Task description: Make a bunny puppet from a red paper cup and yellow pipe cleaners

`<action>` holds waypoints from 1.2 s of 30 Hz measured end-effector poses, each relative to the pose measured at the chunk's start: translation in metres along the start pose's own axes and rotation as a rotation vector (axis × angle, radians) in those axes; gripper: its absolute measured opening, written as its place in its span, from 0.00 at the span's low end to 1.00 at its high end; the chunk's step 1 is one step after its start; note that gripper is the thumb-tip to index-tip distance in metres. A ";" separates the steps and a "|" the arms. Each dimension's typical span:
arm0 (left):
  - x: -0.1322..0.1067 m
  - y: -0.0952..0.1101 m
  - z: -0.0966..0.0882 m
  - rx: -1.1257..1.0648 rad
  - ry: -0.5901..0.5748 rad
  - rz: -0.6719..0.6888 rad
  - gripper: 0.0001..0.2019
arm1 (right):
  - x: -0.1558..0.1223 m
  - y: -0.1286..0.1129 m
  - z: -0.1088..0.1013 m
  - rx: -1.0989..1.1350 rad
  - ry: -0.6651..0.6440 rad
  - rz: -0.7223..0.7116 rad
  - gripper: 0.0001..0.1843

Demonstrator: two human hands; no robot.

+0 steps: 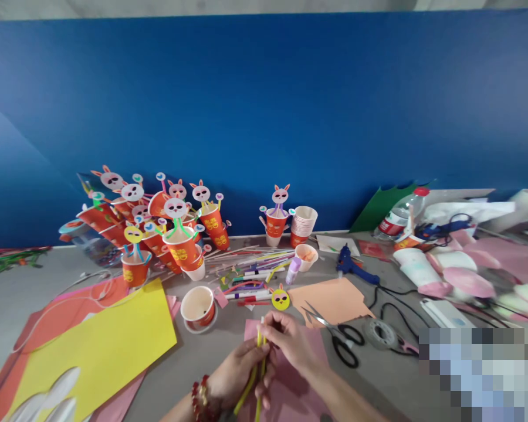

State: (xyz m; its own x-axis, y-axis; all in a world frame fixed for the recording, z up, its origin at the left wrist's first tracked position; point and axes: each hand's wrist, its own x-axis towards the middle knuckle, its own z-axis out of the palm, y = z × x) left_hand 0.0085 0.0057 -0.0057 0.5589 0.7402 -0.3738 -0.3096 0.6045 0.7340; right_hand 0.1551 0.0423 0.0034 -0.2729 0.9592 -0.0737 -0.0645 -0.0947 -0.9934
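Observation:
My left hand (243, 369), with a red bead bracelet (199, 397) at its wrist, is closed around two yellow straws (249, 388). Their lower ends hang below the palm toward me. My right hand (287, 339) pinches the upper end, where a small white tip shows between thumb and forefinger. How the straws join there is hidden by the fingers. Beneath both hands lies a sheet of pink paper (305, 387). Just beyond the fingertips is a yellow paper animal face (280, 299) with ears. A paper cup (198, 306) stands to the left of the hands.
Scissors (334, 331) and a tape roll (379, 333) lie to the right, with a blue glue gun (354, 266) behind. Several decorated red cups (182, 249) crowd the back left. Yellow paper (101, 346) covers the left side. Markers (249, 295) lie mid-table.

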 end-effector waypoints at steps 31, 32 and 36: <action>0.002 -0.007 -0.006 -0.001 -0.023 0.067 0.21 | -0.007 -0.010 0.011 0.027 0.043 -0.064 0.23; 0.002 -0.007 -0.005 -0.018 -0.014 0.058 0.22 | -0.006 -0.009 0.011 0.039 0.025 -0.046 0.23; -0.001 -0.006 -0.003 -0.068 0.000 0.030 0.23 | -0.005 -0.012 0.010 0.042 -0.025 -0.018 0.23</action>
State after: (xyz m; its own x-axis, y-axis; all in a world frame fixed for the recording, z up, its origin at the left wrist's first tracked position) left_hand 0.0073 0.0024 -0.0112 0.5482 0.7584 -0.3525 -0.3775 0.6005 0.7049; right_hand 0.1479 0.0356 0.0163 -0.2947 0.9541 -0.0530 -0.1096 -0.0889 -0.9900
